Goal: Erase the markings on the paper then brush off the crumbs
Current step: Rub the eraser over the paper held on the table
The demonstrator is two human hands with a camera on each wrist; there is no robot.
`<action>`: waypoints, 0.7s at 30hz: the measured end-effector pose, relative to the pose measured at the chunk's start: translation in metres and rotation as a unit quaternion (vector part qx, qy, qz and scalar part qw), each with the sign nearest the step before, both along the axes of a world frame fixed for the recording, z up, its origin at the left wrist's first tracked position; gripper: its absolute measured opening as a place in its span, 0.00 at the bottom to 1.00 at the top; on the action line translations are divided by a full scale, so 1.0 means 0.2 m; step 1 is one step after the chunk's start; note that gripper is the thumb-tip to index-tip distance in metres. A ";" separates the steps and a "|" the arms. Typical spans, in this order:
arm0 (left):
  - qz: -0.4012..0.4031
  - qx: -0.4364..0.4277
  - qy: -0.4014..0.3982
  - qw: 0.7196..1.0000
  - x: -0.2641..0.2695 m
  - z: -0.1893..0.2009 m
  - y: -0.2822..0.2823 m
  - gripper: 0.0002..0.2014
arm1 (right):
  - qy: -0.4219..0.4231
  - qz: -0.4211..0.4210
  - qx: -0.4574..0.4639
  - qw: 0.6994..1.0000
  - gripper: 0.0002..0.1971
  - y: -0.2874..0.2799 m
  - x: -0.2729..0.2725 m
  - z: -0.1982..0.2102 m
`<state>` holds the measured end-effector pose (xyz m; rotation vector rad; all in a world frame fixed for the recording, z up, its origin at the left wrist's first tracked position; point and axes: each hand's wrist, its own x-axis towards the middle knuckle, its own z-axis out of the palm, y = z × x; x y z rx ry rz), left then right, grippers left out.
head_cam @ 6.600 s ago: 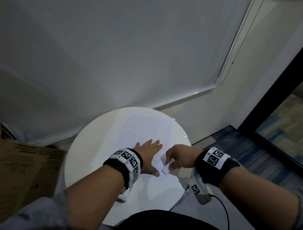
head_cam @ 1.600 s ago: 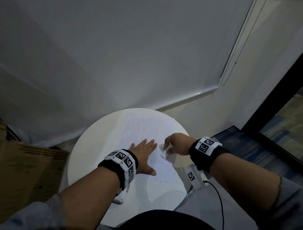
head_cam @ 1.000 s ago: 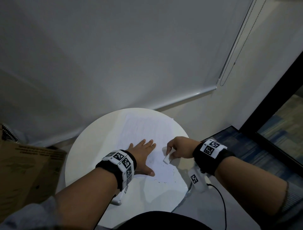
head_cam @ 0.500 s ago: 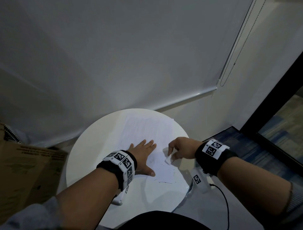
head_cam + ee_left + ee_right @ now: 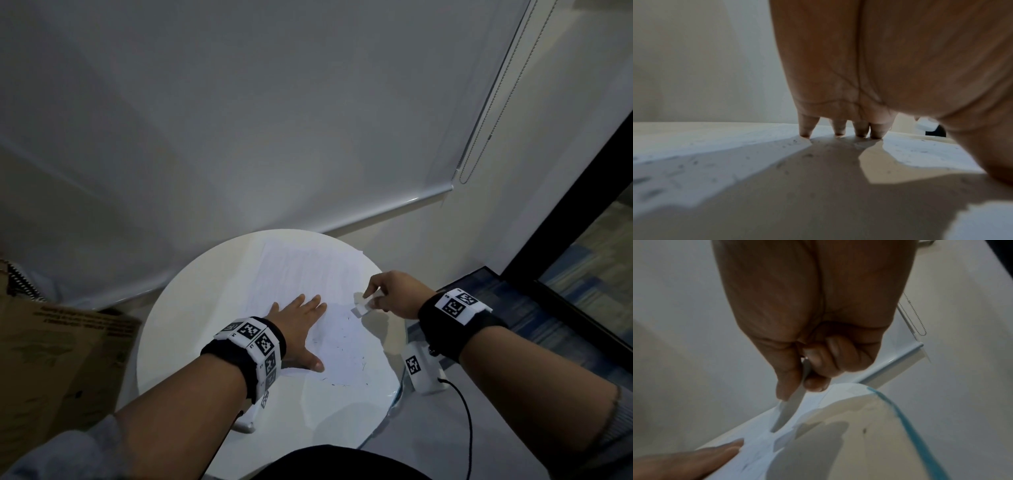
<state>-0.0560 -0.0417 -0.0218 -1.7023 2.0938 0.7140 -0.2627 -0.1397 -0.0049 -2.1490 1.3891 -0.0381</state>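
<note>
Head view: left hand [image 5: 297, 320] flat on thin paper [image 5: 308, 274]; right hand [image 5: 394, 294] fingers pinch a rectangular white eraser [image 5: 361, 306].

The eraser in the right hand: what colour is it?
White. The eraser, pinched by the right hand, shows best in the head view.

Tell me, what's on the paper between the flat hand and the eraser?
In the head view, only bare paper with a few dark crumbs lies between the left hand and the eraser.
</note>
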 end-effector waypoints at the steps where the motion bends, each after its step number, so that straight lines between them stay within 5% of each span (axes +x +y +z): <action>1: 0.000 -0.001 0.001 1.000 0.00 0.00 0.00 0.54 | 0.003 0.011 0.003 1.000 0.09 0.01 0.01 -0.01; 9: 0.000 -0.002 0.001 1.000 0.00 0.00 -0.01 0.54 | 0.056 0.097 0.060 0.992 0.10 0.07 0.04 -0.02; 13: -0.002 0.000 -0.001 1.000 0.00 -0.01 -0.01 0.54 | 0.049 0.051 -0.002 0.997 0.10 0.04 0.04 -0.01; 21: -0.003 -0.004 0.000 1.000 0.00 -0.01 -0.01 0.54 | 0.028 0.049 0.020 0.998 0.08 0.03 0.06 0.03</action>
